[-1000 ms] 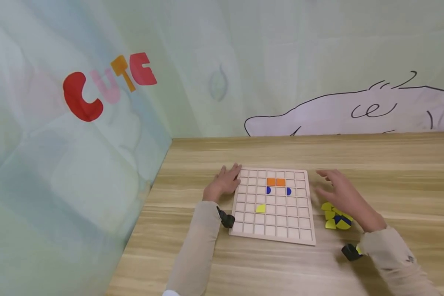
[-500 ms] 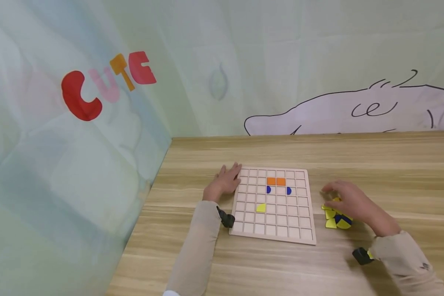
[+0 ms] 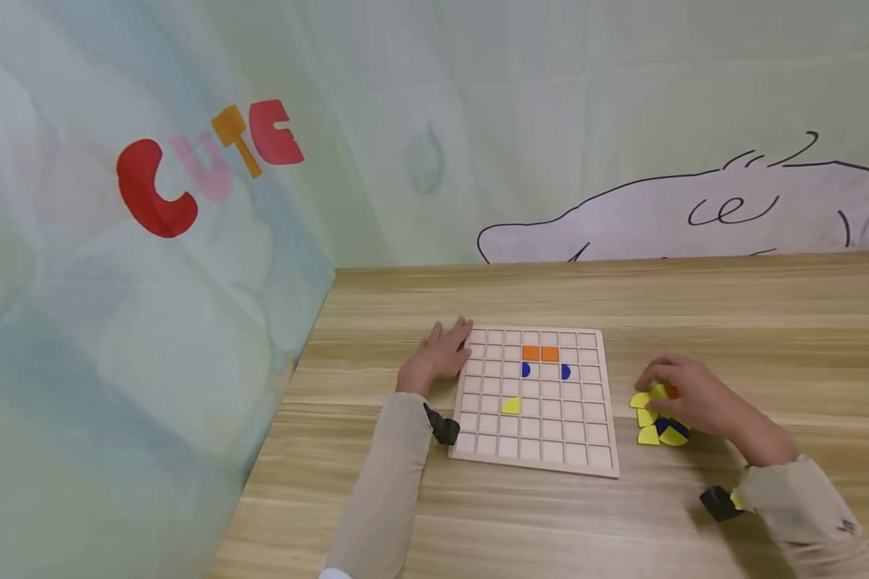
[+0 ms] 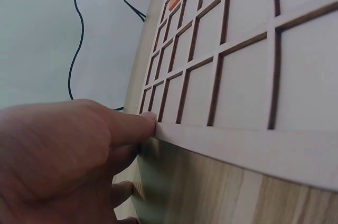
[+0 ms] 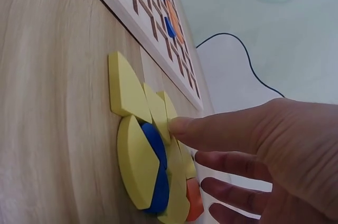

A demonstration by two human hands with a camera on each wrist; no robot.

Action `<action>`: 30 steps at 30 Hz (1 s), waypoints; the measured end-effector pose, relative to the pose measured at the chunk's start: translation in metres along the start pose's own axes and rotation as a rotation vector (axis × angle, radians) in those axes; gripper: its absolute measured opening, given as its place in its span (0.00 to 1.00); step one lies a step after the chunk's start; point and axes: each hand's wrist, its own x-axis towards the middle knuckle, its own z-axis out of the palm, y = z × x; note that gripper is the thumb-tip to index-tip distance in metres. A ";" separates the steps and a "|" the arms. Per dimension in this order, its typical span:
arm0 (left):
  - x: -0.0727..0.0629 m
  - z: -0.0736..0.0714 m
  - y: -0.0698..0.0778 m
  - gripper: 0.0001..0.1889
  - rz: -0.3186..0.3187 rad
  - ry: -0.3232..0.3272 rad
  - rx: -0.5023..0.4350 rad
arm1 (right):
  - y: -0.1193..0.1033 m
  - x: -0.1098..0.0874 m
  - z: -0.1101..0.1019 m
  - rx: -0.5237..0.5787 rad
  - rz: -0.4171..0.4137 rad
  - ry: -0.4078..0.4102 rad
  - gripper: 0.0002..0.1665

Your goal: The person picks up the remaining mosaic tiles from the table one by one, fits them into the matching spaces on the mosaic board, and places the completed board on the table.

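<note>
A square wooden grid board [image 3: 490,445] lies on the table. It carries two orange squares [image 3: 540,354], two blue half-discs [image 3: 566,371] and a yellow quarter-circle piece [image 3: 511,405]. My left hand [image 3: 438,358] rests at the board's upper left, its thumb touching the rim in the left wrist view. To the right of the board, my right hand [image 3: 698,402] is low over a small pile of yellow pieces [image 3: 648,435], blue pieces and an orange piece [image 5: 194,198]. Its thumb tip touches a yellow piece [image 5: 157,112], the other fingers loosely bent beyond the pile. The hand partly hides the pile.
The wooden table [image 3: 405,297] ends at a pale curtain [image 3: 376,161] behind and on the left, printed with coloured letters and a line drawing. A small black camera [image 3: 720,503] hangs at the right wrist, and another [image 3: 443,428] at the left.
My right hand has moved down and slightly right, from beside the board to the pile, and an orange piece now shows beneath it. The left hand and the pieces on the board stay put.
</note>
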 end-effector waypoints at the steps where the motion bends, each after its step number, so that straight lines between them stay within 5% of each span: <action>1: 0.000 0.000 0.000 0.29 0.000 0.000 -0.004 | 0.000 0.000 0.000 0.009 0.003 -0.004 0.12; 30: -0.002 -0.001 0.003 0.29 -0.005 0.002 0.025 | 0.002 -0.001 0.015 -0.041 0.054 0.106 0.09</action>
